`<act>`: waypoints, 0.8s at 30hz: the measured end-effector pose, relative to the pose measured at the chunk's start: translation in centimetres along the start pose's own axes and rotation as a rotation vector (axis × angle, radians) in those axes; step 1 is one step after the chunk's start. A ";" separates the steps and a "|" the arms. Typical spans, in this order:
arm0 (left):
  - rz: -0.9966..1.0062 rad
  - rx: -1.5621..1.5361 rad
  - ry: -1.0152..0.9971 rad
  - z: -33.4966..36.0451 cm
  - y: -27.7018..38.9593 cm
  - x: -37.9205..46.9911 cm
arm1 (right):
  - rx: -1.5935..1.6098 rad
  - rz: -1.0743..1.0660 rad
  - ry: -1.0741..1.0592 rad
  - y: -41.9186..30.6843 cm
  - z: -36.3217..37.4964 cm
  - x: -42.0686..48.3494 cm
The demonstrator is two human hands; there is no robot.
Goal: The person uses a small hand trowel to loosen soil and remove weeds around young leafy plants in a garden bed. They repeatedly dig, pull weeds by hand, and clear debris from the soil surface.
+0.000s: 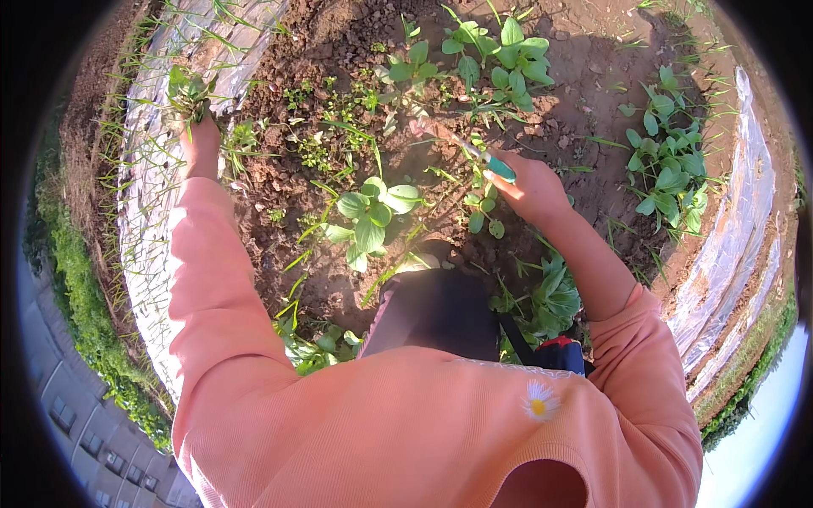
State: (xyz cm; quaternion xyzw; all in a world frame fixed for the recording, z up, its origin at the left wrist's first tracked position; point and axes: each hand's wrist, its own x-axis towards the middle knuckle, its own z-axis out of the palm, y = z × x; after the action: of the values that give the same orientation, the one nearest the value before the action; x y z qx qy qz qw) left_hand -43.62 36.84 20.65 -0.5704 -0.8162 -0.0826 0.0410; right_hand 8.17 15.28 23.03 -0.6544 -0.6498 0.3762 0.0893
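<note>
My left hand [202,136] reaches out at the upper left, over the edge of the plastic-covered bed, and grips a bunch of pulled green plants [188,92]. In my right hand [530,187] is a small hand trowel [473,150] with a green handle. Its blade points up and left, just above the soil, and the tip is blurred against the ground. Low clover-like weeds [315,152] grow in the loose brown soil between my hands. A broad-leaved leafy green seedling [368,219] stands nearer to me.
White plastic mulch film [149,209] with thin green shoots runs along the left. More leafy greens grow at the top [517,60] and right [670,159]. Clear plastic film [711,254] lies farther right. A dark blue and red object [562,355] sits beside my right leg.
</note>
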 end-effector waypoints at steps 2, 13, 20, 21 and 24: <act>-0.061 -0.223 -0.175 1.9 2.1 -3.4 | -0.143 0.074 -0.007 -0.7 0.4 0.9; -0.210 -0.342 -0.610 10.1 9.9 -9.2 | -0.339 -0.047 -0.087 -4.5 -0.5 7.4; -0.294 -0.414 -0.611 12.2 8.1 -8.6 | -0.387 -0.020 -0.256 -6.4 -1.4 14.0; -0.279 -0.420 -0.603 12.6 8.1 -8.5 | -0.384 -0.029 -0.257 -6.3 -1.5 14.1; -0.243 -0.500 -0.512 13.8 7.7 -8.6 | -0.347 -0.026 -0.233 -6.3 -0.8 13.9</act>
State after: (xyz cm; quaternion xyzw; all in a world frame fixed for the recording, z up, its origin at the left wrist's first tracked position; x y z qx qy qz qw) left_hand -33.08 33.97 6.34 -0.4639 -0.8164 -0.1386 -0.3148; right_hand 1.99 29.23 22.17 -0.6037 -0.7192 0.3303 -0.0956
